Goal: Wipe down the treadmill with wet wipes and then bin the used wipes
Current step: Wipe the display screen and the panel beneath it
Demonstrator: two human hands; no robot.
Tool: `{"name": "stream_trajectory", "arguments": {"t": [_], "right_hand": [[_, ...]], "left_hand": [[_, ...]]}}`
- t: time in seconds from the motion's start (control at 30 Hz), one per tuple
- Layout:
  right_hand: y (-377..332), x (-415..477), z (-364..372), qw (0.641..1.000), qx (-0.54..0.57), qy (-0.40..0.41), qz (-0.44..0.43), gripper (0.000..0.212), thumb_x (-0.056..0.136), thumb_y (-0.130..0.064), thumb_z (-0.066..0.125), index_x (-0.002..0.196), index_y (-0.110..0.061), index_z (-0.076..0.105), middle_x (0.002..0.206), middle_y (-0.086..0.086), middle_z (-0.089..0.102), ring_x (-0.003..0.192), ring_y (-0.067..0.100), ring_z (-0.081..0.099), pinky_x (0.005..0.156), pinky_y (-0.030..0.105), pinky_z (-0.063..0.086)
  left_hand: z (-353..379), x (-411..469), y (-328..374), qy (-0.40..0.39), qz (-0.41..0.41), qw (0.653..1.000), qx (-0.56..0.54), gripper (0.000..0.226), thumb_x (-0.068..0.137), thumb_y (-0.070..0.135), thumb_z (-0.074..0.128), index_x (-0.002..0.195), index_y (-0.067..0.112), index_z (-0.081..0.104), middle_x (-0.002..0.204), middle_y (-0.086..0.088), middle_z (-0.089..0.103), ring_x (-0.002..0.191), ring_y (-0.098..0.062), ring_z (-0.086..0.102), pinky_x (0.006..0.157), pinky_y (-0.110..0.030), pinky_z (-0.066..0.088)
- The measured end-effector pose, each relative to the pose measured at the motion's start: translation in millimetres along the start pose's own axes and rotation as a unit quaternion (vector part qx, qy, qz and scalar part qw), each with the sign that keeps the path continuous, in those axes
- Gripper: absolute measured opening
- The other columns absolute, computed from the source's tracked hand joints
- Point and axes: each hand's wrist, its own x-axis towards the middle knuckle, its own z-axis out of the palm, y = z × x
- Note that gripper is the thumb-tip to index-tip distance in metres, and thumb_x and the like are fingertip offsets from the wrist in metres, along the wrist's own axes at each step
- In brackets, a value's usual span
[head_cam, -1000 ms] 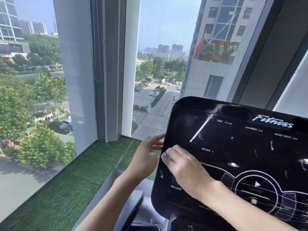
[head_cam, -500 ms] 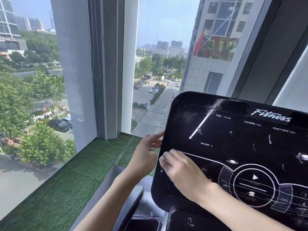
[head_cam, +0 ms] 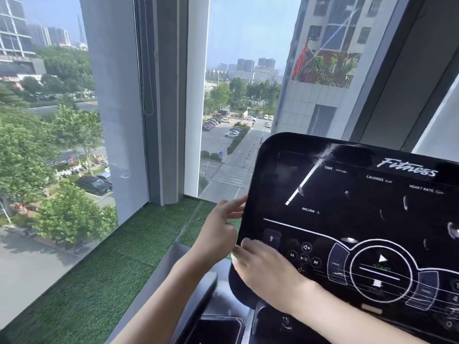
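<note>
**Figure. Wiping the lower left corner of the treadmill console.**

Nearest to us, a dark moulded recess [head_cam: 218, 328] sits below the console, beside a matte black handrail pad [head_cam: 198, 299].

Above these, the right hand [head_cam: 268, 274] lies flat on the console [head_cam: 347, 199], fingers extended and pressing down. Only a pale sliver of the wet wipe [head_cam: 233, 256] shows at the fingertips, at the panel's left edge. The left hand [head_cam: 218, 229] is relaxed, its straight fingers touching that same edge as if to steady the panel.

We judge the step in hand to be the console wipe, with much of the task remaining. To do it well, we would:

- keep the palm spread so that the thin, limp wipe stays flat and does not bunch;
- work in overlapping passes;
- press lightly over the printed touch controls, which might respond to pressure;
- follow the rounded rim, where grime tends to collect.

The panel is a glossy black slab with rounded corners. It is hard and smooth, so streaks and smears show readily, and several pale marks are visible across it.

Beyond lies a ledge of coarse green artificial turf [head_cam: 99, 281]. Behind that are a smooth grey window frame [head_cam: 164, 95] with a beaded cord [head_cam: 148, 70], and the city through the glass. No bin is in view.
</note>
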Motion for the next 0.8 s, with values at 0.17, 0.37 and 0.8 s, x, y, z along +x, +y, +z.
{"name": "stream_trajectory", "arguments": {"t": [0.17,0.37,0.8], "right_hand": [[4,-2,1,0.995,0.034,0.057,0.068,0.025,0.078,0.005,0.051,0.09,-0.007,0.069,0.086,0.003,0.054,0.076,0.021,0.05,0.068,0.031,0.049],[5,-8,2,0.995,0.02,0.061,0.075,0.036,0.086,0.007,0.034,0.091,-0.006,0.068,0.085,0.003,0.054,0.076,0.021,0.049,0.068,0.032,0.05],[33,4,-23,0.978,0.104,0.11,0.145,0.019,0.083,0.008,0.061,0.09,-0.007,0.07,0.087,0.002,0.054,0.08,0.019,0.05,0.073,0.029,0.049]], "left_hand": [[0,-2,2,0.002,0.002,1.0,-0.005,0.09,0.075,-0.025,0.03,0.118,0.051,0.055,0.115,0.007,0.059,0.106,0.008,0.058,0.089,-0.012,0.048],[0,-3,2,0.0,0.004,1.0,-0.001,0.091,0.076,-0.023,0.03,0.112,0.057,0.052,0.116,0.009,0.058,0.112,0.002,0.058,0.091,-0.017,0.048],[-1,-10,17,0.007,0.003,1.0,0.014,0.052,0.092,-0.007,0.044,0.118,0.033,0.064,0.115,0.003,0.065,0.094,0.01,0.06,0.082,-0.005,0.044]]}}
